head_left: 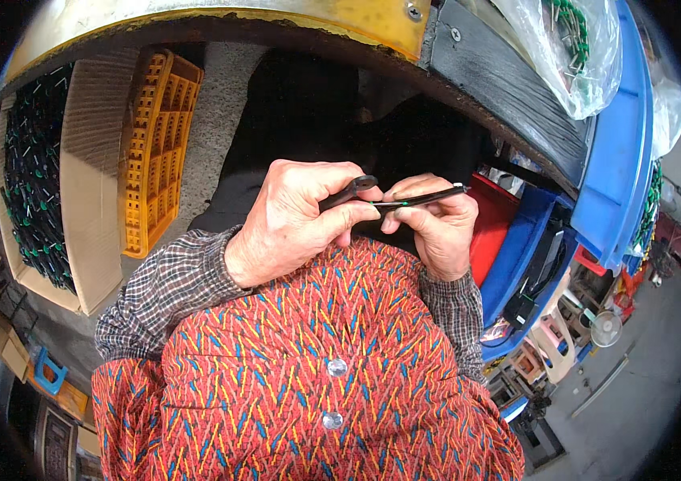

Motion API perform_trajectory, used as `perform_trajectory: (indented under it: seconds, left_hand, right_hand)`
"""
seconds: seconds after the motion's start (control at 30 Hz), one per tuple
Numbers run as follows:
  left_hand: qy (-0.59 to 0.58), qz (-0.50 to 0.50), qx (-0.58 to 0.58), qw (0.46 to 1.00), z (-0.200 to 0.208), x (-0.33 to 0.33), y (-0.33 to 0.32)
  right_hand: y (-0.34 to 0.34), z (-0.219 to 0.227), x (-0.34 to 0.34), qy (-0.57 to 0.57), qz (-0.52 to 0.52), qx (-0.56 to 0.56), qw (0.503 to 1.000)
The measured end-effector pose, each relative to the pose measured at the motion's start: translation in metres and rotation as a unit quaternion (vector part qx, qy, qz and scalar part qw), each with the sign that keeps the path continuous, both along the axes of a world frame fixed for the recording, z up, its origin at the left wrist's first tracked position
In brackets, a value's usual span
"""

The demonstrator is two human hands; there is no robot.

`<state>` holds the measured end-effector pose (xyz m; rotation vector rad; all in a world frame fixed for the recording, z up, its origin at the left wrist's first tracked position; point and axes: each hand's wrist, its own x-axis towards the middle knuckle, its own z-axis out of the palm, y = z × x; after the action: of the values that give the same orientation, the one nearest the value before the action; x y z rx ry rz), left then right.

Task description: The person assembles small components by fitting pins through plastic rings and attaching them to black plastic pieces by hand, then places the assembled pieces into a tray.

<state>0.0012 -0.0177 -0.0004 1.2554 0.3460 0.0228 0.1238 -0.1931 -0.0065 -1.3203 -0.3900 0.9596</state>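
The broadest thing in view is the red zigzag-patterned garment (pixel 340 345) over the person's torso, with the hands raised just beyond its upper edge. To the left stands a corrugated cardboard box (pixel 100 176) with many slim black pieces (pixel 40 184) showing green bits and pale pins; just beside it is a yellow-orange plastic crate (pixel 139 200), and on the right a light-blue tray (pixel 621 176) curves along the worktop's side. Between these sides, the left hand (pixel 292 216) and the right hand (pixel 443 228) face each other, near but apart, fingertips turned inward. The left hand is clamped on a black piece with a holed, rounded end (pixel 344 195), which slants up and to the right out of the fist, its hole at the far tip. The right hand has a slender black rod (pixel 434 196) pinched between thumb and fingers; the rod's long axis runs nearly crosswise to the body, rising slightly toward its pale outer tip on the right. The relation that matters most is at the inner ends: a thin section with green flecks (pixel 391 204) bridges the two thumbs, roughly in line with the rod, while the holed end sits just beyond it, farther from the torso and more steeply tilted. Whether the thin section joins both parts cannot be told, as the fingers cover its left end.
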Motion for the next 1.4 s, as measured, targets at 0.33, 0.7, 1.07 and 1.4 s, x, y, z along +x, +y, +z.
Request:
perform_trajectory:
  seconds: [0.33, 0.7, 1.07, 1.4]
  left_hand:
    - [0.027, 0.012, -0.052, 0.998, -0.003, -0.001, -0.003]
    - [0.013, 0.006, -0.026, 1.000, -0.005, -0.001, -0.002]
    - [-0.157, -0.006, 0.283, 0.946, -0.020, 0.001, 0.001]
    - [-0.181, -0.016, 0.315, 0.932, -0.019, -0.002, -0.002]
  right_hand:
    - [0.002, 0.007, -0.001, 0.005, 0.001, -0.010, 1.000]
    - [0.001, 0.005, -0.003, -0.005, -0.007, -0.025, 1.000]
    - [0.001, 0.003, 0.001, 0.062, 0.017, -0.060, 0.996]
    - [-0.001, 0.007, 0.003, 0.127, 0.039, -0.095, 0.987]
